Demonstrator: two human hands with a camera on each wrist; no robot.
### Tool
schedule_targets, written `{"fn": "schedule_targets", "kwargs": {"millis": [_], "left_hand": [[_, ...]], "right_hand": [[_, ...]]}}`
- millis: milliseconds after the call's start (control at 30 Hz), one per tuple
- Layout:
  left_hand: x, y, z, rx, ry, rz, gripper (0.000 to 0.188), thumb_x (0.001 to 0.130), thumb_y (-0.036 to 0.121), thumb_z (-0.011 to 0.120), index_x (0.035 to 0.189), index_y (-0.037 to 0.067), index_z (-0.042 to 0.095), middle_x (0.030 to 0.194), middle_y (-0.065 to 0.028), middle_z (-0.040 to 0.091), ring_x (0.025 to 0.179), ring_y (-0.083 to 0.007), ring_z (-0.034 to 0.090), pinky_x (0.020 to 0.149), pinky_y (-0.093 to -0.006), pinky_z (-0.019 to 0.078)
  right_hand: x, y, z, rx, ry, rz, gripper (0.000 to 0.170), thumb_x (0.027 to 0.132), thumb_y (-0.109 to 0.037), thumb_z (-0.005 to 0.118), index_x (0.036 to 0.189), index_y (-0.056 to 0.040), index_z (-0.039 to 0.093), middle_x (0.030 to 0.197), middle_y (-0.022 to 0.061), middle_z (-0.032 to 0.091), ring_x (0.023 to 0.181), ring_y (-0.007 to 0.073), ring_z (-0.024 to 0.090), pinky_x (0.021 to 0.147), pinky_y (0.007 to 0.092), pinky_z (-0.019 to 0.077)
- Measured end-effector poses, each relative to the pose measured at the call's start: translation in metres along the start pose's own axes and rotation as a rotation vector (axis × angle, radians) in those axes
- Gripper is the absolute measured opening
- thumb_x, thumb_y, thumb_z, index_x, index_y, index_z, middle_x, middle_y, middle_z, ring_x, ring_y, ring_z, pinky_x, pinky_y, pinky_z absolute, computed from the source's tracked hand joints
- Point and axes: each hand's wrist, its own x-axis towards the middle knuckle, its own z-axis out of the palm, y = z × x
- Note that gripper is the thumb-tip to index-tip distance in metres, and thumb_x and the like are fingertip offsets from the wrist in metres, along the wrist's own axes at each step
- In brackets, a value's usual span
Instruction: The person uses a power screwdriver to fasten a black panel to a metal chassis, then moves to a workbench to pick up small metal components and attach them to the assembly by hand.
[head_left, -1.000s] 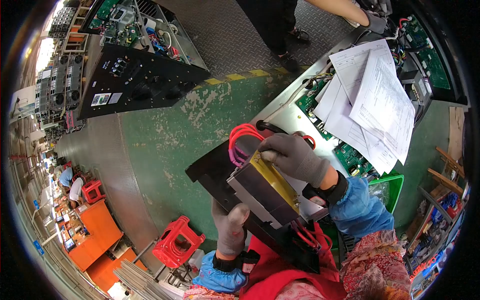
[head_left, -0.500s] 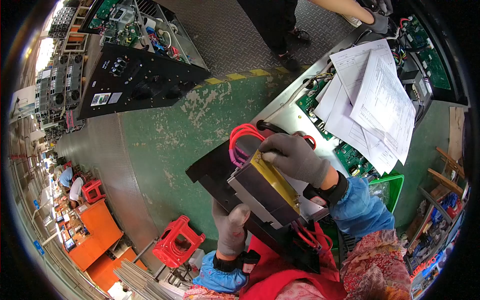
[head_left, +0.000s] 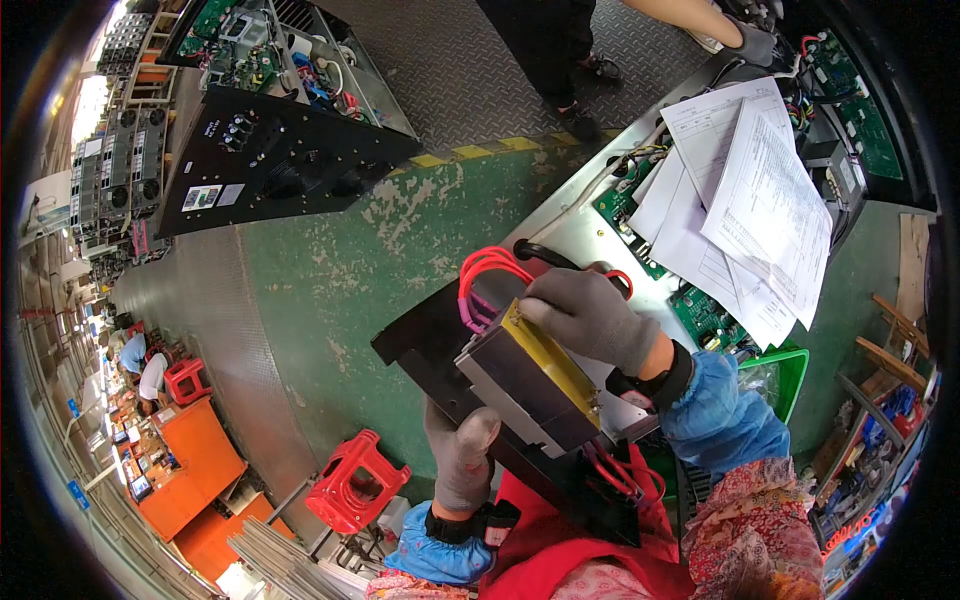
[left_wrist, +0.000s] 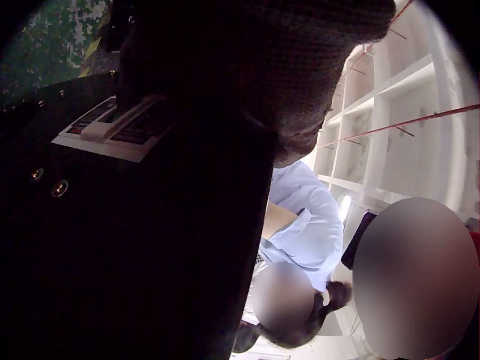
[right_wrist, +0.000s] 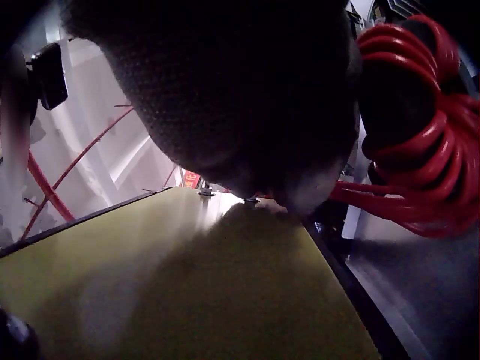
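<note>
A dark block with a yellow face, transformer-like, stands on a black metal panel over my lap. Thick red wires loop from its far end and more come out near my body. My gloved left hand grips the panel's near-left edge, thumb on top, other fingers hidden beneath. At the block's upper corner, my gloved right hand curls its fingertips beside small screws on the yellow face's edge; whether it pinches a screw I cannot tell. A white label shows on the dark panel in the left wrist view.
Loose papers lie over an opened chassis with green circuit boards on my right. A green crate sits beside it. Red stool at left; another black-panelled chassis beyond. Another person's gloved hand reaches in top right.
My right hand has shifted very slightly at the block's corner. The other person's hand has moved a little to the right. My left hand, the panel and the block stay put.
</note>
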Motion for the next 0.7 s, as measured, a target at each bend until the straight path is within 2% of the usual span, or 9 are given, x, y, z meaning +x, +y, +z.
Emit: {"fn": "schedule_targets", "kwargs": {"millis": [67,133,233,333,400,467,533,633,700], "left_hand": [[0.000,0.001,-0.001,-0.001,-0.013,-0.032,0.044,0.093,0.014,0.063,0.133,0.016,0.045,0.094,-0.0020,0.057,0.080,-0.0179,0.064,0.072,-0.0372,0.0599],[-0.002,0.007,0.004,-0.038,0.043,-0.082,0.046,0.087,0.010,0.062,0.131,0.011,0.048,0.095,-0.0023,0.059,0.079,-0.0158,0.062,0.069,-0.0328,0.0553],[-0.002,0.014,0.019,-0.102,0.177,-0.114,0.052,0.073,0.002,0.062,0.125,0.002,0.054,0.097,-0.0025,0.061,0.075,-0.0111,0.059,0.062,-0.0239,0.0460],[0.000,0.009,0.016,-0.091,0.195,-0.082,0.051,0.073,0.000,0.062,0.123,0.002,0.055,0.095,-0.0021,0.061,0.073,-0.0107,0.058,0.060,-0.0239,0.0455],[-0.001,0.011,0.015,-0.081,0.206,-0.115,0.050,0.073,0.000,0.062,0.123,0.002,0.055,0.096,-0.0020,0.061,0.074,-0.0107,0.059,0.061,-0.0240,0.0458],[0.000,-0.005,-0.001,0.010,0.073,-0.019,0.045,0.087,0.010,0.062,0.130,0.011,0.049,0.094,-0.0023,0.059,0.078,-0.0155,0.062,0.067,-0.0323,0.0550],[0.000,-0.009,-0.010,0.031,-0.006,0.011,0.043,0.094,0.014,0.062,0.134,0.015,0.046,0.092,-0.0021,0.058,0.079,-0.0177,0.064,0.070,-0.0362,0.0595],[0.001,-0.007,-0.012,-0.005,-0.035,-0.011,0.045,0.092,0.013,0.065,0.134,0.016,0.046,0.090,-0.0012,0.058,0.077,-0.0173,0.063,0.068,-0.0356,0.0595],[0.001,-0.006,-0.010,0.006,-0.028,0.000,0.046,0.092,0.011,0.065,0.133,0.016,0.046,0.088,-0.0007,0.057,0.076,-0.0170,0.063,0.068,-0.0352,0.0593]], "right_hand": [[0.001,-0.002,0.000,-0.021,-0.008,0.021,0.026,0.094,-0.028,0.059,0.098,-0.0037,0.066,0.092,0.0178,0.066,0.092,0.0372,0.066,0.081,0.0467,0.0519],[0.003,-0.004,-0.001,-0.030,-0.016,0.048,0.026,0.094,-0.029,0.059,0.096,-0.0037,0.066,0.091,0.0184,0.066,0.090,0.0380,0.065,0.079,0.0474,0.0517],[0.007,-0.008,0.001,-0.044,0.050,0.051,0.023,0.093,-0.022,0.062,0.095,0.0000,0.068,0.086,0.0163,0.068,0.082,0.0295,0.069,0.075,0.0373,0.0529],[0.008,-0.007,-0.002,0.173,0.005,0.101,0.023,0.092,-0.023,0.064,0.096,-0.0004,0.068,0.087,0.0165,0.069,0.081,0.0283,0.070,0.074,0.0366,0.0531],[0.006,-0.008,0.000,0.086,0.020,0.126,0.023,0.092,-0.022,0.064,0.097,-0.0004,0.069,0.087,0.0158,0.070,0.081,0.0277,0.070,0.074,0.0361,0.0534],[0.005,-0.008,0.001,0.051,0.023,0.137,0.022,0.091,-0.021,0.064,0.098,-0.0003,0.069,0.087,0.0153,0.070,0.081,0.0273,0.070,0.074,0.0358,0.0535],[0.003,-0.010,-0.002,0.067,0.015,0.136,0.022,0.092,-0.020,0.063,0.098,-0.0001,0.069,0.086,0.0149,0.070,0.080,0.0271,0.070,0.074,0.0358,0.0537],[0.003,-0.008,-0.006,0.124,-0.018,0.115,0.027,0.094,-0.028,0.061,0.096,-0.0015,0.067,0.089,0.0198,0.068,0.086,0.0385,0.068,0.077,0.0443,0.0529],[0.003,-0.004,-0.003,0.116,-0.013,0.103,0.027,0.093,-0.027,0.060,0.096,-0.0013,0.068,0.088,0.0201,0.068,0.086,0.0387,0.068,0.078,0.0446,0.0529]]}}
